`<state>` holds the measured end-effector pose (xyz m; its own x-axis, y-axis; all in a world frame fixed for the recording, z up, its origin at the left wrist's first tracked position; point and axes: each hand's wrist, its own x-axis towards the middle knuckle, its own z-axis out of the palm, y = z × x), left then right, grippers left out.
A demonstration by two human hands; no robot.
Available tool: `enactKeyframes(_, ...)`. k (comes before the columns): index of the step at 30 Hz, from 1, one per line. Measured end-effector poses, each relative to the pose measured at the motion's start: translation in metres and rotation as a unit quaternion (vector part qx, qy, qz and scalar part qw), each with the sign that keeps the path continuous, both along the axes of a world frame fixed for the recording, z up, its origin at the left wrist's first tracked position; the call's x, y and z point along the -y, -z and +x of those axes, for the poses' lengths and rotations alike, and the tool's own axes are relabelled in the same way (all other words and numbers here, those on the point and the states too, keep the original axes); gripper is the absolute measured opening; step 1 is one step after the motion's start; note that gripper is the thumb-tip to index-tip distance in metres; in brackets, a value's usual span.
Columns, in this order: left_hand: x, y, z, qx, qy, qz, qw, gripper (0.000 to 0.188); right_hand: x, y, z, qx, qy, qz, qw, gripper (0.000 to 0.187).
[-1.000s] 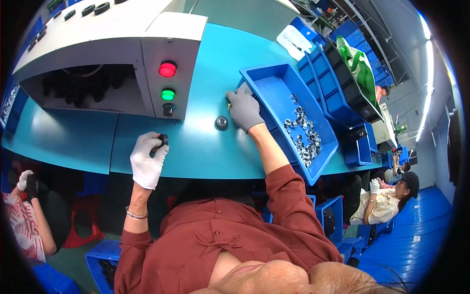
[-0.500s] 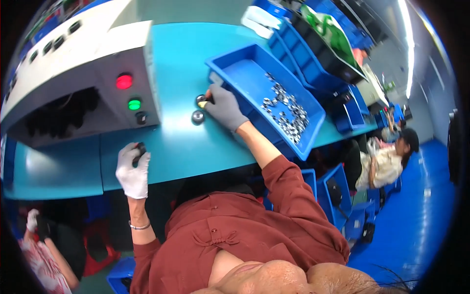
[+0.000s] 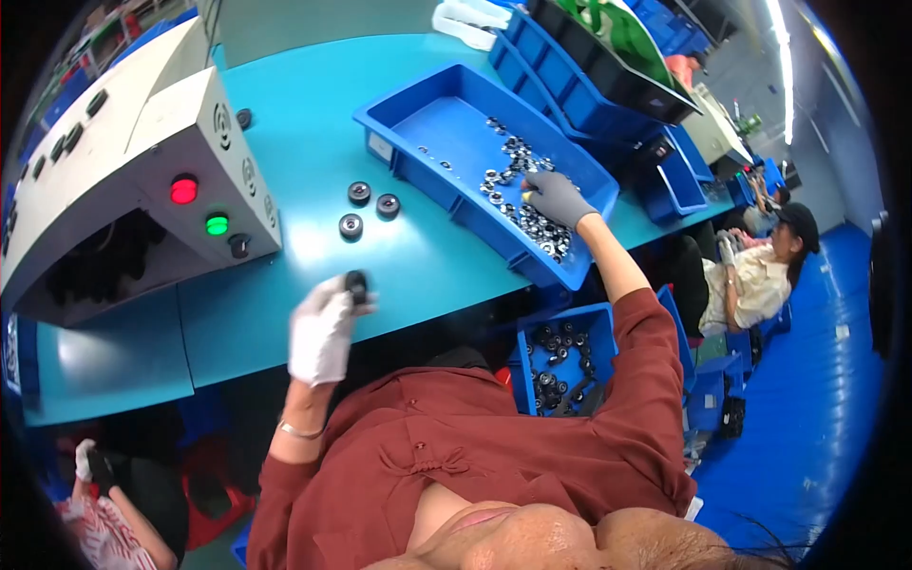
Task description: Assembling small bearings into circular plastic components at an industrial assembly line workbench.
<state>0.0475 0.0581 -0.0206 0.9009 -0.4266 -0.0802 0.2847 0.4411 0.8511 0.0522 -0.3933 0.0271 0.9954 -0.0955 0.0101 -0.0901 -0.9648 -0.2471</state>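
Note:
My left hand point(image 3: 321, 340), in a white glove, holds a small black wheel point(image 3: 356, 287) between thumb and fingers above the table's front edge. My right hand point(image 3: 560, 199), in a grey glove, reaches into a shallow blue tray point(image 3: 418, 109). Its fingers are drawn together at a heap of small shiny metal parts point(image 3: 546, 233); whatever they pinch is hidden. Between the hands and the machine, three black wheels with metal centres, one of them the nearest wheel point(image 3: 351, 226), rest on the teal tabletop point(image 3: 304, 104).
A white machine point(image 3: 180, 123) with a dark opening, a red light point(image 3: 183, 189) and a green light point(image 3: 218, 224) stands at left. Stacked bins point(image 3: 560, 85) fill the back right. A blue bin point(image 3: 608, 328) of black wheels sits below the table edge. Other people work at both sides.
My right hand has left the wheels on the table and moved right into the tray's metal parts. My left hand, holding the black wheel, has shifted right, away from the machine.

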Motion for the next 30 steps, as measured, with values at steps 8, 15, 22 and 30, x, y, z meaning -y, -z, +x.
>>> enactKeyframes(8, 0.090, 0.008, -0.009, -0.246, 0.173, -0.308, 0.903, 0.039, 0.013, 0.004, 0.000, 0.021, -0.070, 0.000, 0.997, 0.017)
enactKeyframes(15, 0.116, 0.008, -0.012, -0.340, 0.177, -0.334, 0.861, 0.039, -0.015, -0.031, -0.024, 0.120, -0.014, 0.192, 0.974, 0.024)
enactKeyframes(22, 0.138, 0.006, -0.015, -0.301, 0.199, -0.315, 0.878, 0.039, -0.016, -0.041, -0.049, 0.177, -0.037, 0.244, 0.953, 0.023)
enactKeyframes(30, 0.129, -0.006, -0.016, -0.225, 0.184, -0.299, 0.909, 0.041, -0.036, -0.051, -0.065, 0.182, -0.056, 0.271, 0.944, 0.024)
